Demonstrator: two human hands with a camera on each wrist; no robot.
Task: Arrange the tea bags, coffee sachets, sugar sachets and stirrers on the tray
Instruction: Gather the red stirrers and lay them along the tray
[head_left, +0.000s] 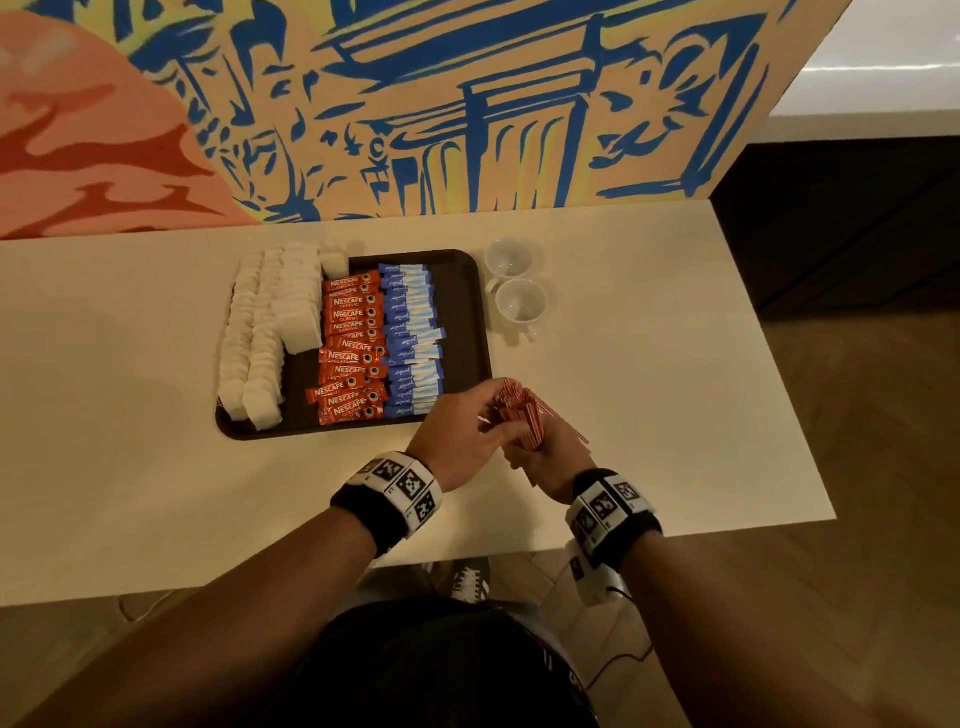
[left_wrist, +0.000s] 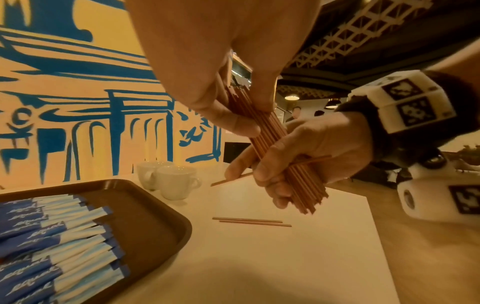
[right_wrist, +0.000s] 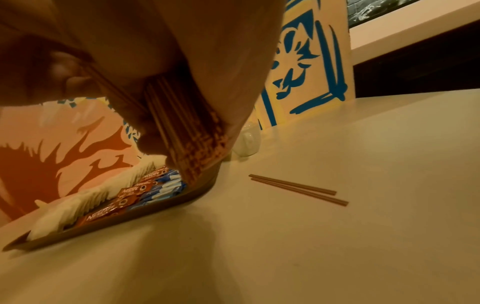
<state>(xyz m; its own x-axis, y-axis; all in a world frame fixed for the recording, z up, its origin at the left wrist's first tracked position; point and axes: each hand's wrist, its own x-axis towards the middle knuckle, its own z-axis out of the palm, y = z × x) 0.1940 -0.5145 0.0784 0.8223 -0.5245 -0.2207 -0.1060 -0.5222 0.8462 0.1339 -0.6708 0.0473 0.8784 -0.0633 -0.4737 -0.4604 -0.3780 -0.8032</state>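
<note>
Painted blue-and-orange wall behind a pale table (head_left: 649, 364). Both hands meet just off the tray's (head_left: 467, 312) near right corner. Right hand (left_wrist: 311, 144) wraps the lower end of the stirrer bundle (left_wrist: 272, 131); left hand (left_wrist: 207, 61) pinches its upper end from above, probably squaring the ends before laying them down. Beyond the left hand, tea bags (head_left: 270, 322), coffee sachets (head_left: 353, 348) and sugar sachets (head_left: 413, 338) fill the tray in rows, leaving a bare strip nearest the hands (likely the stirrers' slot). Two loose stirrers (right_wrist: 298, 189) lie on the table under the right hand. Two cups (head_left: 514, 286) stand beyond.
</note>
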